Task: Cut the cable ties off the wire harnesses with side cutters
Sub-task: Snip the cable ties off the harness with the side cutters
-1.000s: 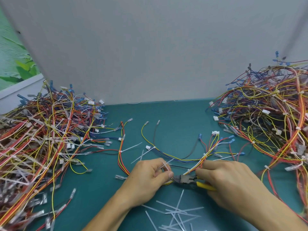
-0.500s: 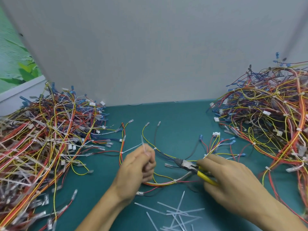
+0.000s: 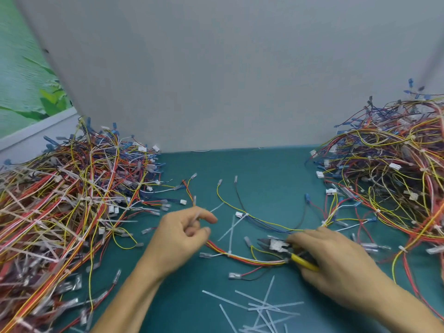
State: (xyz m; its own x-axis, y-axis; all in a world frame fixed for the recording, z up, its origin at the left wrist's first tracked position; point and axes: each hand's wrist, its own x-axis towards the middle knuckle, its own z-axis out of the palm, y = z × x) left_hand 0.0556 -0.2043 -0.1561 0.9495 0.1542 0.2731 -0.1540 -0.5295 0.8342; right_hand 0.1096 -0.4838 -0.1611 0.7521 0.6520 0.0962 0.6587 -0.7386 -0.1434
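Note:
A loose wire harness (image 3: 254,261) of red, yellow and white wires lies on the green table between my hands. A white cable tie (image 3: 231,236) is still wrapped round it, with its tail pointing away from me. My right hand (image 3: 336,267) grips the yellow-handled side cutters (image 3: 276,246), whose jaws point left just above the harness. My left hand (image 3: 182,234) hovers left of the harness with its fingers loosely curled. A blurred white cut tie (image 3: 196,215) shows between its thumb and index finger.
A big tangle of harnesses (image 3: 72,207) fills the left of the table, and another (image 3: 396,179) fills the right. Several cut ties (image 3: 264,308) lie in front of me. A grey wall (image 3: 228,80) closes the back.
My left hand pulled a cut tie off the harness and moved up and left with it. The right hand drew the cutters back from the cut and lowered them to the right part of the harness.

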